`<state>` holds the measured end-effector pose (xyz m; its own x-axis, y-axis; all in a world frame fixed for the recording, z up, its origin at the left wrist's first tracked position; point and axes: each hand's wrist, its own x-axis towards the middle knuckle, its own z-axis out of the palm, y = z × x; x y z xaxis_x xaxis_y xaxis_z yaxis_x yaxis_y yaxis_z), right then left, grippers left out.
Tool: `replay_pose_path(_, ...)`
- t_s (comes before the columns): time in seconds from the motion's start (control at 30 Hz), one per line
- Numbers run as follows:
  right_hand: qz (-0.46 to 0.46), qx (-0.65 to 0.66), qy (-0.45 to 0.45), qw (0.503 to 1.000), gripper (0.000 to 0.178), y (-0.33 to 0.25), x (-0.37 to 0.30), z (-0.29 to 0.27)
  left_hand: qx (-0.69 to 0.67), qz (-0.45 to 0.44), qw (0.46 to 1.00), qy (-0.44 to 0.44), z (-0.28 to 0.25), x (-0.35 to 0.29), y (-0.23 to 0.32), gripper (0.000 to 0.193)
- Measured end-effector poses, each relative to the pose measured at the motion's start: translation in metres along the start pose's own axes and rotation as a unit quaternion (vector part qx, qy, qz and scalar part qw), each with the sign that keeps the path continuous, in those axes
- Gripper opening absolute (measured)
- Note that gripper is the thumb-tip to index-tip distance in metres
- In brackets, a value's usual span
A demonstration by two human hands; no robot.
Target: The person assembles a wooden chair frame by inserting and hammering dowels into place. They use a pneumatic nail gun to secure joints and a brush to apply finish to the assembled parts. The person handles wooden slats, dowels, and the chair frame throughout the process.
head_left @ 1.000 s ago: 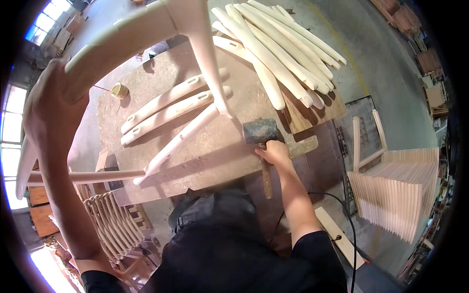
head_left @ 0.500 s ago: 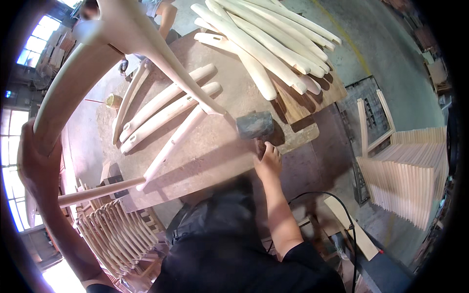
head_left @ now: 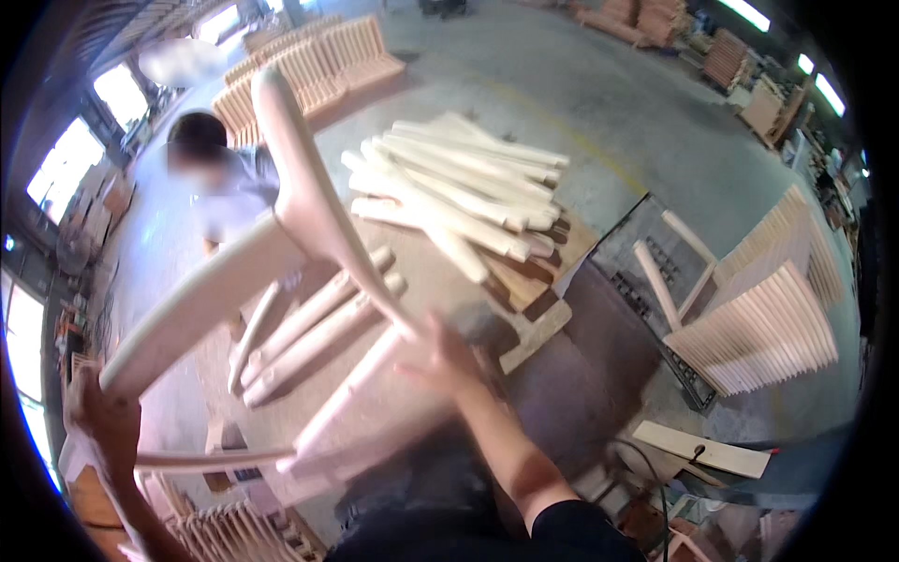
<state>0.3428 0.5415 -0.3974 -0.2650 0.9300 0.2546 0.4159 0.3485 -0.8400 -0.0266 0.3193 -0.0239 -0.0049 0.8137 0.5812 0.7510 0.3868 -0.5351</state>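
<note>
While the left hand (head_left: 103, 412) grips curved wood (head_left: 208, 304), slats (head_left: 468, 170) overlap; rails (head_left: 318, 349) align.

One wooden frame (head_left: 318, 220), two rails (head_left: 318, 345), one curved piece (head_left: 251, 339); one heap of sticks (head_left: 459, 180) at the bench's (head_left: 286, 419) far right corner.

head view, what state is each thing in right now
Wooden frame, joined together, held tilted
Left grip, closed on the frame's left end
Right grip, open, at the frame's right-hand joint, blurred
Table, loaded with loose parts
Two rounded pieces, lying side by side
Pale wooden pieces, heaped loosely
Ribbed wooden stack, lined up closely
</note>
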Motion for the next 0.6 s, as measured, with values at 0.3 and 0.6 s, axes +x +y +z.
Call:
replay_pose_path(0.3, 0.155, 0.090, -0.100, 0.979, 0.042, -0.033, -0.099, -0.005, -0.226, -0.048, 0.973, 0.021, 0.020, 0.004, 0.004, 0.033)
replay_pose_path(0.6, 0.292, -0.059, -0.027, 0.954, 0.057, -0.013, -0.165, -0.004, -0.308, 0.050, 0.917, -0.248, 0.194, -0.001, 0.080, 0.016)
